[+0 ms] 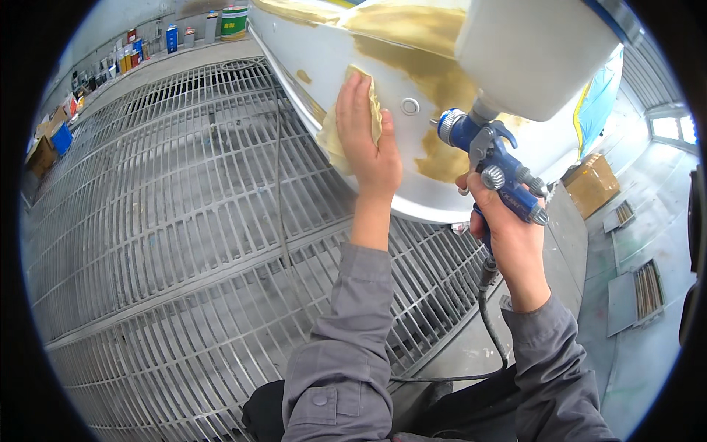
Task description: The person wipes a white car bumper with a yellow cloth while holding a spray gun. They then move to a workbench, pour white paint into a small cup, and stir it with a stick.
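A white car body panel [431,200] with olive-brown patches curves across the top middle. My left hand [364,140] presses a thin pale-yellow tack cloth [335,144] flat against its left side, fingers together and the cloth partly hidden beneath them. Just right of that hand is a small round fitting [410,107] in the panel. In my right hand [508,228] is a blue spray gun [501,162], held upright by its grip. A large whitish paint cup [534,55] sits on top of the gun and covers part of the panel. The gun's nozzle points left, apart from the panel's fitting.
Slatted metal grating [169,221] forms the floor. A black air hose [486,324] drops from the gun and bends left near my legs. Blue masking film [598,103] covers the panel's right end. A cardboard box [591,186] stands by the right wall; cans [172,38] line the far left.
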A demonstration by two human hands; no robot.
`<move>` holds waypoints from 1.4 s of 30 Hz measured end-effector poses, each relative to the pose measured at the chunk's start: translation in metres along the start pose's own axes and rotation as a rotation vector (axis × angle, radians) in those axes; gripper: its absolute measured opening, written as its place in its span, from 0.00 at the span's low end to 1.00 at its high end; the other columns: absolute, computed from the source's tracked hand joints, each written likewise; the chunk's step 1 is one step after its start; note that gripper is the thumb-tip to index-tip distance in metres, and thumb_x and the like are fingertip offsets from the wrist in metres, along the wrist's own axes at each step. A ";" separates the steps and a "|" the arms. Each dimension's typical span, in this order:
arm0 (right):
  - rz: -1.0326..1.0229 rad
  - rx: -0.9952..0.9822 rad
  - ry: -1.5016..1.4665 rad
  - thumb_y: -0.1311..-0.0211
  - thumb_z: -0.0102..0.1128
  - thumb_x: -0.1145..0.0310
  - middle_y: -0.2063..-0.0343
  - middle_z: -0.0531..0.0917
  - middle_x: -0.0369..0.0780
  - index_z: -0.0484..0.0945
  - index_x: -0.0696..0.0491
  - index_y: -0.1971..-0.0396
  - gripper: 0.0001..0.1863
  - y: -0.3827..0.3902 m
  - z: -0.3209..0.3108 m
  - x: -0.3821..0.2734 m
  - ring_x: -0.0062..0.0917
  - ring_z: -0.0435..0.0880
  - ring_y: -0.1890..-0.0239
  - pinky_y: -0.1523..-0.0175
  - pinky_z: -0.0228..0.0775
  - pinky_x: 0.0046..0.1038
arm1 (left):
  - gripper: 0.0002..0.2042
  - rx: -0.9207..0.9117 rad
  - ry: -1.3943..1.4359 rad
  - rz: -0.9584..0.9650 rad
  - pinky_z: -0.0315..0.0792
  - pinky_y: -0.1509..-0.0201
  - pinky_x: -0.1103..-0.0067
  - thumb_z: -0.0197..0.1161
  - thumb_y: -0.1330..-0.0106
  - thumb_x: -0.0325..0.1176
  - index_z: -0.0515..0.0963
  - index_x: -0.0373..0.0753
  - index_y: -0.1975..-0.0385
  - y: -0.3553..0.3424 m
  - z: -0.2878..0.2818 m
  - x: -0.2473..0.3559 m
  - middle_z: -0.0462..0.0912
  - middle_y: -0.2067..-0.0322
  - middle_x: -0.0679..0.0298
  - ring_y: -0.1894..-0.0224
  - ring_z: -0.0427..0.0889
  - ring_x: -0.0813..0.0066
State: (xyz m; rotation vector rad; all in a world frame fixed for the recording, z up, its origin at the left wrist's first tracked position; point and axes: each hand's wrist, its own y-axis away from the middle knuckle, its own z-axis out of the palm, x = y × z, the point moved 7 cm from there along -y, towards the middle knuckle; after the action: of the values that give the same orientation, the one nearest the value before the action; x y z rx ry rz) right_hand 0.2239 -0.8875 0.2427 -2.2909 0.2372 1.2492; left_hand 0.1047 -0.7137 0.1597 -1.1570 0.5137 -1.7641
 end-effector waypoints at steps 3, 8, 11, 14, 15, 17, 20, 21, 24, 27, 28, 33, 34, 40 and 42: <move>0.005 0.040 0.129 0.33 0.69 0.68 0.80 0.81 0.33 0.86 0.58 0.60 0.09 -0.004 0.003 0.001 0.13 0.75 0.82 0.75 0.68 0.21 | 0.23 -0.010 -0.007 -0.003 0.57 0.22 0.60 0.58 0.26 0.29 0.72 0.35 0.32 0.000 -0.002 0.000 0.71 0.30 0.50 0.26 0.66 0.48; -0.090 0.067 0.234 0.35 0.70 0.69 0.79 0.81 0.32 0.85 0.59 0.50 0.16 -0.007 0.011 -0.002 0.13 0.76 0.81 0.72 0.70 0.21 | 0.27 0.008 -0.039 0.032 0.61 0.24 0.61 0.64 0.35 0.23 0.73 0.35 0.33 -0.001 -0.004 0.000 0.72 0.31 0.51 0.28 0.69 0.47; -0.116 0.099 0.303 0.35 0.70 0.69 0.79 0.81 0.32 0.84 0.59 0.47 0.18 -0.006 0.005 -0.006 0.12 0.76 0.81 0.72 0.70 0.21 | 0.30 0.016 -0.047 0.032 0.63 0.25 0.61 0.67 0.42 0.21 0.74 0.35 0.34 -0.001 -0.002 0.006 0.72 0.32 0.51 0.30 0.70 0.47; -0.036 0.092 0.204 0.35 0.71 0.69 0.79 0.81 0.32 0.84 0.61 0.48 0.17 -0.003 -0.002 -0.001 0.12 0.76 0.81 0.72 0.70 0.20 | 0.32 -0.009 -0.066 0.037 0.65 0.27 0.61 0.69 0.46 0.21 0.75 0.36 0.36 -0.005 -0.003 0.015 0.73 0.34 0.52 0.31 0.71 0.47; -0.010 0.101 0.190 0.35 0.71 0.68 0.80 0.81 0.32 0.84 0.61 0.50 0.16 -0.001 -0.006 0.002 0.12 0.76 0.81 0.73 0.69 0.20 | 0.32 -0.023 -0.067 0.040 0.65 0.28 0.61 0.70 0.47 0.21 0.76 0.37 0.37 -0.007 -0.002 0.021 0.74 0.34 0.53 0.32 0.72 0.48; 0.003 0.116 0.172 0.32 0.69 0.67 0.81 0.81 0.32 0.87 0.59 0.58 0.11 0.006 -0.010 0.001 0.12 0.73 0.82 0.75 0.64 0.20 | 0.32 -0.036 -0.121 0.042 0.67 0.29 0.60 0.71 0.49 0.22 0.76 0.38 0.39 -0.012 -0.001 0.032 0.74 0.36 0.53 0.34 0.72 0.48; 0.032 0.099 0.117 0.31 0.69 0.68 0.80 0.81 0.33 0.88 0.59 0.60 0.09 0.016 -0.021 0.010 0.13 0.73 0.82 0.75 0.63 0.20 | 0.31 -0.078 -0.188 0.058 0.68 0.31 0.60 0.72 0.50 0.23 0.76 0.39 0.40 -0.016 -0.002 0.038 0.74 0.36 0.54 0.37 0.73 0.49; 0.029 0.104 0.080 0.33 0.70 0.69 0.82 0.80 0.32 0.88 0.59 0.60 0.09 0.019 -0.026 0.013 0.12 0.73 0.83 0.76 0.63 0.20 | 0.31 -0.095 -0.203 0.066 0.68 0.32 0.60 0.72 0.50 0.23 0.76 0.39 0.41 -0.018 -0.001 0.040 0.74 0.36 0.54 0.37 0.73 0.49; 0.038 0.130 0.025 0.33 0.70 0.71 0.82 0.79 0.31 0.89 0.58 0.60 0.07 0.030 -0.036 0.018 0.12 0.74 0.83 0.76 0.64 0.20 | 0.29 -0.127 -0.143 0.011 0.69 0.32 0.60 0.72 0.49 0.24 0.76 0.38 0.42 -0.022 -0.003 0.038 0.74 0.37 0.54 0.37 0.73 0.49; 0.057 0.044 0.056 0.28 0.65 0.65 0.65 0.87 0.36 0.84 0.58 0.56 0.11 0.036 -0.045 0.023 0.14 0.75 0.78 0.72 0.66 0.20 | 0.27 -0.150 -0.140 -0.042 0.70 0.33 0.61 0.71 0.47 0.24 0.76 0.37 0.43 -0.027 -0.001 0.038 0.75 0.39 0.52 0.36 0.73 0.49; 0.054 0.048 0.011 0.28 0.65 0.66 0.64 0.87 0.37 0.84 0.58 0.56 0.11 0.037 -0.047 0.026 0.14 0.75 0.78 0.72 0.66 0.20 | 0.27 -0.156 -0.143 -0.053 0.71 0.33 0.61 0.71 0.46 0.24 0.76 0.36 0.43 -0.027 -0.002 0.038 0.75 0.39 0.52 0.36 0.73 0.49; 0.051 0.047 -0.081 0.28 0.64 0.66 0.61 0.87 0.39 0.83 0.57 0.56 0.10 0.040 -0.064 0.039 0.15 0.75 0.79 0.73 0.66 0.20 | 0.25 -0.207 -0.192 -0.083 0.71 0.33 0.62 0.71 0.43 0.26 0.75 0.34 0.44 -0.030 0.004 0.047 0.74 0.40 0.50 0.36 0.74 0.50; 0.047 0.035 -0.076 0.28 0.64 0.66 0.62 0.87 0.39 0.83 0.57 0.56 0.09 0.040 -0.067 0.040 0.15 0.75 0.79 0.73 0.66 0.20 | 0.25 -0.212 -0.219 -0.096 0.71 0.33 0.62 0.71 0.43 0.26 0.74 0.33 0.44 -0.031 0.004 0.049 0.74 0.40 0.50 0.37 0.74 0.50; 0.043 0.046 -0.126 0.28 0.64 0.66 0.62 0.87 0.39 0.82 0.57 0.57 0.10 0.043 -0.080 0.051 0.16 0.75 0.79 0.72 0.66 0.20 | 0.23 -0.127 -0.226 -0.307 0.70 0.32 0.65 0.71 0.39 0.29 0.75 0.30 0.45 -0.033 0.010 0.044 0.74 0.41 0.52 0.38 0.76 0.54; 0.063 0.053 -0.143 0.28 0.64 0.66 0.62 0.87 0.39 0.82 0.57 0.56 0.10 0.044 -0.085 0.055 0.15 0.75 0.79 0.72 0.66 0.20 | 0.21 -0.077 -0.071 -0.431 0.70 0.31 0.66 0.71 0.37 0.29 0.76 0.31 0.45 -0.033 0.008 0.026 0.74 0.40 0.54 0.37 0.76 0.57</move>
State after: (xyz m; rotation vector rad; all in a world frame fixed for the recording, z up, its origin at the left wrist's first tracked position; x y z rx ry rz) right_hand 0.3000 -0.9636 0.2198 -2.1535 0.2901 1.4143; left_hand 0.0930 -0.7193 0.2000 -1.4606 0.3052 -2.0705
